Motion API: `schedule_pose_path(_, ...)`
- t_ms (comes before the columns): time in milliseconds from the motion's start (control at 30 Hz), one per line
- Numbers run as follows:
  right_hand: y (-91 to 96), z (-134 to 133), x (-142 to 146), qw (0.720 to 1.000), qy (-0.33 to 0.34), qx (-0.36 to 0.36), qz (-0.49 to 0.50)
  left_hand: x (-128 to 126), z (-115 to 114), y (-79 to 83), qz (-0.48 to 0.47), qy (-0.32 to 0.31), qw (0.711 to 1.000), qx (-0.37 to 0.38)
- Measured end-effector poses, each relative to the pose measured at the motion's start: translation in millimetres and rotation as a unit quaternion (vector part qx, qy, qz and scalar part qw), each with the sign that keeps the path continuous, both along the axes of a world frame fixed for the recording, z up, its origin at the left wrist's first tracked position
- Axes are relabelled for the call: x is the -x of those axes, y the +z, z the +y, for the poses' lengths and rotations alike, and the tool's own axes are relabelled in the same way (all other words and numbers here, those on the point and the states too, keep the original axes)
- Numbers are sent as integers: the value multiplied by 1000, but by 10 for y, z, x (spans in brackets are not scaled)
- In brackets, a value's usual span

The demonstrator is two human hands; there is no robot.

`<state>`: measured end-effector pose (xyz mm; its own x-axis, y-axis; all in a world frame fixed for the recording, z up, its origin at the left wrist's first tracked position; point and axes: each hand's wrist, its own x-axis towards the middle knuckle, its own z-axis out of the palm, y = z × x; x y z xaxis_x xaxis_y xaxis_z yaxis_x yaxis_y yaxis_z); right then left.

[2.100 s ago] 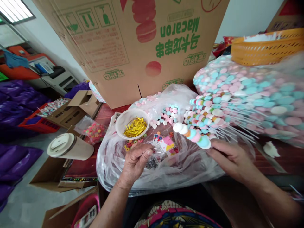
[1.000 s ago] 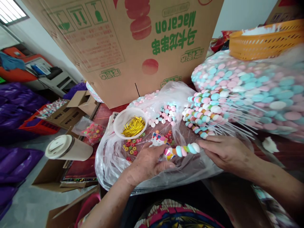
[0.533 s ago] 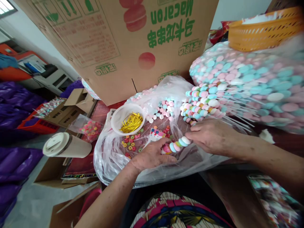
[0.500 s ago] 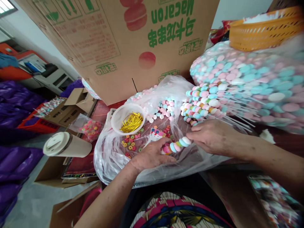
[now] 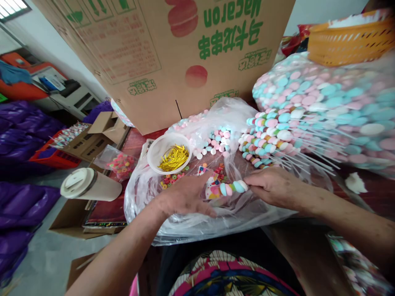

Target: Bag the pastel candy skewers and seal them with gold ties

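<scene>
The candy skewer [image 5: 234,188] is between the hands, the right hand [image 5: 271,187] pinching one end, while the other runs into or behind a printed wrapper [image 5: 212,190] beside the left hand [image 5: 185,195], whose thumb stands apart from its fingers, its grip unclear. The threading looks done and the wrapping only partial, the visible discs being bare. Farther out, the bundle of skewers [image 5: 268,139] looks threaded but unwrapped, and gold strips [image 5: 174,158] lie in a bowl [image 5: 153,151].

Sideways candy skewer [image 5: 233,188], mostly pink, blue and white, one end at a patterned packet [image 5: 212,188]
</scene>
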<state>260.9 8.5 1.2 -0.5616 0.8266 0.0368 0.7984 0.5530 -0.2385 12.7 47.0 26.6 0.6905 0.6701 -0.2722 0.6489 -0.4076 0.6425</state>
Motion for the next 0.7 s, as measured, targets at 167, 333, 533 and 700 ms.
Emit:
schedule_pose_path(167,40,5,49,998,41,-39,33,100,-44,-84,133,1,991,-5)
schedule_pose_path(333,207,-51,65,937,104,-324,-74,85,-1,-148,-7,-57,978,198)
schedule_pose_path(533,237,-110,102,918,133,-362,-92,65,17,-102,-35,-21,961,272)
schedule_pose_path(700,173,-154,122,951,106,-280,-77,12,-71,-129,10,-3,986,164)
